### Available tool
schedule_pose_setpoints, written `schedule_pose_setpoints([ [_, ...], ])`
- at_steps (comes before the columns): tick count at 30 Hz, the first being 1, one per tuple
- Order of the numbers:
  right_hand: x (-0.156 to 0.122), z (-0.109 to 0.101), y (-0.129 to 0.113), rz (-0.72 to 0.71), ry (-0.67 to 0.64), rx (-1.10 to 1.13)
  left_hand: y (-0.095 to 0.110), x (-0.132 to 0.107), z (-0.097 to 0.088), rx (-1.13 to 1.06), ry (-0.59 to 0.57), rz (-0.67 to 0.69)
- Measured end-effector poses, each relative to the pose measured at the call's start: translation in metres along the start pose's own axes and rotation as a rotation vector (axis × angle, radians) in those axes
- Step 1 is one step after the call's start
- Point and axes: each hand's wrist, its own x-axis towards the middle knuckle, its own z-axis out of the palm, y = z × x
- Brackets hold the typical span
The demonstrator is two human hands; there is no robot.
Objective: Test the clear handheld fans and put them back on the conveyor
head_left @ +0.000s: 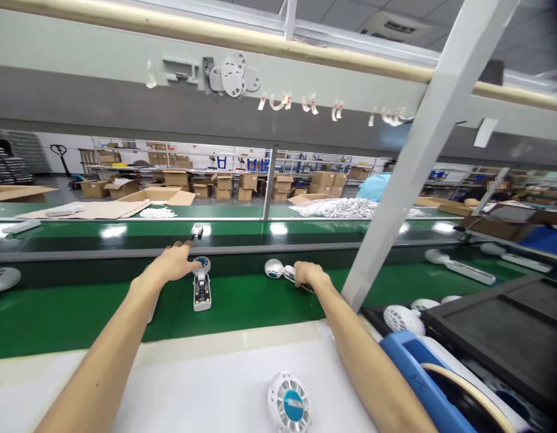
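My right hand (311, 275) is closed round the handle of a small white handheld fan (273, 269), whose round head points left on the green belt. Stretched over the belt's far side, my left hand (170, 264) has its thumb apart from its fingers and holds nothing that I can see. Just beyond those fingertips lies a small white plastic part (197, 230). By my left thumb lies another handheld fan (202, 293), its handle open with the inside parts showing. A white fan head with a blue centre (289, 404) rests on the white work surface in front of me.
A slanted metal post (395, 174) stands right of my right hand. More fans (461, 267) lie on the belt at right, and one (3, 279) at far left. A blue tape dispenser (422, 373) and black tray (508, 325) sit at right. A grey beam (260, 120) crosses above.
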Motion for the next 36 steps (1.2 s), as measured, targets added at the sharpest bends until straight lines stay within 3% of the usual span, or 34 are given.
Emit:
schedule_pose_setpoints([
  [5,-0.023,-0.015,-0.020,-0.187,-0.151,0.551,0.011,-0.011,-0.011,-0.047,-0.002,0.041],
  [10,-0.069,-0.049,-0.047,-0.459,-0.099,1.043,0.030,-0.035,-0.034,-0.136,0.009,0.112],
  [16,-0.141,-0.069,-0.067,-0.768,-0.055,1.464,0.065,-0.075,-0.062,-0.502,0.150,0.386],
  [22,-0.171,-0.063,-0.076,-0.953,-0.042,1.454,0.087,-0.100,-0.073,-0.757,0.262,0.595],
  [29,-0.182,-0.049,-0.086,-1.028,-0.158,1.406,0.093,-0.107,-0.075,-0.898,0.416,0.525],
  [33,-0.185,-0.036,-0.094,-1.051,-0.186,1.326,0.095,-0.106,-0.073,-0.925,0.328,0.477],
  [36,-0.185,-0.026,-0.098,-1.092,-0.059,1.196,0.099,-0.102,-0.067,-1.158,0.180,0.476],
])
